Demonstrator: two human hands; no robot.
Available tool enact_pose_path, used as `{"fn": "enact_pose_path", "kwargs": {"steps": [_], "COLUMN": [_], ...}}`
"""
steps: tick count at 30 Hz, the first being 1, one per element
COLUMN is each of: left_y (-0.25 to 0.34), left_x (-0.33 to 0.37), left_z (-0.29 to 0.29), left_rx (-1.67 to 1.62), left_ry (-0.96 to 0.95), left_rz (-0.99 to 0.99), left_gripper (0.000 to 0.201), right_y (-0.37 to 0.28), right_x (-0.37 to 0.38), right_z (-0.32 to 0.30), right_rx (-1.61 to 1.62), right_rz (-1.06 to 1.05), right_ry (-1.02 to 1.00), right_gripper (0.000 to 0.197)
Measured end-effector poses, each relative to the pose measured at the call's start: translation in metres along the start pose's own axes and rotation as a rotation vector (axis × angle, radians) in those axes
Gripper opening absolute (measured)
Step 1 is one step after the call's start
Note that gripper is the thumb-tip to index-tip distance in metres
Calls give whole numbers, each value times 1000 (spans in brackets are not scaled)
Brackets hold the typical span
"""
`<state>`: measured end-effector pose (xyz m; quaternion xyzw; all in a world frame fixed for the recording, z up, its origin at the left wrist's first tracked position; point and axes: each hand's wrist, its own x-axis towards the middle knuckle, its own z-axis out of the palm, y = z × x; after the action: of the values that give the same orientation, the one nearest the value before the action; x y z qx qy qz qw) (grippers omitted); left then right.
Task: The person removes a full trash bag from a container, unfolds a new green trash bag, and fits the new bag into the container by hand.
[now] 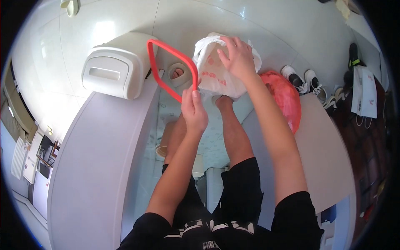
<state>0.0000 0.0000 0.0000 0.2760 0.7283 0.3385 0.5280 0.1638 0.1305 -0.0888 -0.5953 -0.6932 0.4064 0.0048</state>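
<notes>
My left hand (194, 111) is closed around the lower corner of a red rectangular ring frame (171, 49), held up and tilted. To its right stands a bin lined with a white plastic bag (223, 81) with red print, its mouth folded outward. A cream edge of the bin (215, 34) shows behind the bag. My right hand (238, 56) rests at the bag's right rim with its fingers spread; some fingertips are hidden by the bag's edge. The ring is apart from the bag.
A cream lidded bin (111, 68) lies at left beside a pale cabinet (96, 166). A red plastic bag (283, 98) sits at right against another panel (321, 154). Shoes (310, 79) and a white paper bag (364, 91) are farther right. My slippered foot (178, 73) is below the ring.
</notes>
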Motion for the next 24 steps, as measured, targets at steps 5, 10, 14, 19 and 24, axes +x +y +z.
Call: {"fn": "enact_pose_path", "kwargs": {"steps": [5, 10, 14, 19, 24], "left_y": [10, 13, 29, 54, -6], "left_x": [-3, -23, -40, 3, 64], "left_z": [20, 34, 49, 22, -6], "left_rx": [291, 448, 435, 849, 468], "left_ry": [-15, -166, -401, 89, -64], "left_rz": [122, 51, 175, 488, 154], "left_gripper": [34, 37, 55, 56, 49], "right_y": [-35, -77, -44, 3, 25], "right_x": [-32, -108, -129, -137, -112], "right_z": [-7, -11, -9, -17, -1], "right_rx": [577, 1192, 1114, 1182, 1352], "right_rz": [-15, 334, 454, 513, 513], "right_ry": [464, 385, 539, 631, 553], "right_gripper": [30, 28, 24, 25, 27]}}
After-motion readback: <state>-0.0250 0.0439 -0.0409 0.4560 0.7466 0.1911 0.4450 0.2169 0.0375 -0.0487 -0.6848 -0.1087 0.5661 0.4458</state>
